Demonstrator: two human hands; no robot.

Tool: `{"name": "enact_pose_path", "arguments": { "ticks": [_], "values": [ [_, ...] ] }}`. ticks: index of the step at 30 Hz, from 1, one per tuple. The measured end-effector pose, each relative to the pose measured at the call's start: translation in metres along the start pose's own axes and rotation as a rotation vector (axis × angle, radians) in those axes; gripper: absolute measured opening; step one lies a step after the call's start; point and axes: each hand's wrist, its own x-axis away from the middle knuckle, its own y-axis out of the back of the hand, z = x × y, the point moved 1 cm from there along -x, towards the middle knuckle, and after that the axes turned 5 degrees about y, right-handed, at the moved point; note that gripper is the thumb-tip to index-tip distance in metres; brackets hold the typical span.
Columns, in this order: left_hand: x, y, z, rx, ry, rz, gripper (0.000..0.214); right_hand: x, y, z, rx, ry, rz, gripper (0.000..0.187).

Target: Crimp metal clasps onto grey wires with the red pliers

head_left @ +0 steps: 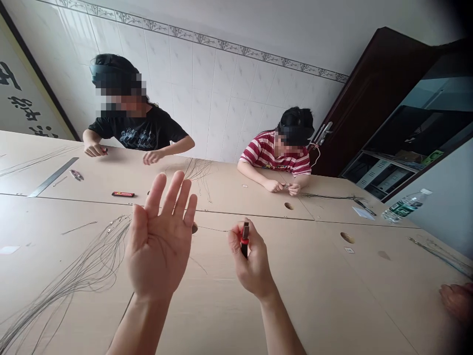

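Note:
My left hand [158, 246] is raised over the table, palm toward me, fingers stretched and apart, with nothing in it. To its right, my right hand [253, 264] is closed around a small red-and-black tool with a metal tip [244, 239]; its exact kind is unclear. A thin wire [212, 229] runs leftward from the fingertips of that hand, and its other end is lost near my left hand. Beside my left hand, a loose bundle of thin grey wires [79, 268] spreads over the table [325, 301]; part of it passes behind the hand.
Across the table sit two people, one in a black shirt [140, 128], one in a striped shirt [258, 153]. A metal ruler [53, 177], small pliers [76, 175], a red-and-black box [123, 194] and a water bottle [406, 206] lie around. Another person's hand [458, 301] rests at right.

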Motion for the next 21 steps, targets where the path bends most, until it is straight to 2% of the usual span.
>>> {"name": "enact_pose_path", "arguments": {
  "ticks": [4, 6, 8, 11, 15, 18, 21],
  "values": [
    [-0.004, 0.004, 0.024, -0.145, 0.045, -0.040, 0.041, 0.002, -0.004, 0.000, -0.035, 0.037, 0.020, 0.017],
    [-0.001, 0.004, 0.034, -0.311, 0.150, 0.037, 0.039, 0.001, -0.004, -0.001, -0.035, 0.051, 0.018, 0.016],
    [0.003, 0.002, 0.040, -0.495, 0.263, 0.164, 0.040, 0.001, -0.003, -0.001, -0.037, 0.065, 0.008, 0.015],
    [0.008, -0.001, 0.040, -0.698, 0.305, 0.311, 0.044, 0.000, -0.002, -0.002, -0.081, 0.075, -0.002, 0.013],
    [0.009, -0.002, 0.034, -0.867, 0.273, 0.293, 0.045, -0.002, -0.001, -0.005, -0.054, 0.058, -0.031, 0.012],
    [0.009, -0.001, 0.029, -0.924, 0.349, 0.276, 0.042, -0.001, 0.000, -0.008, -0.005, 0.040, -0.019, 0.011],
    [0.009, -0.001, 0.028, -0.856, 0.424, 0.264, 0.034, 0.000, 0.000, -0.008, 0.043, 0.055, -0.020, 0.011]
  ]
}}
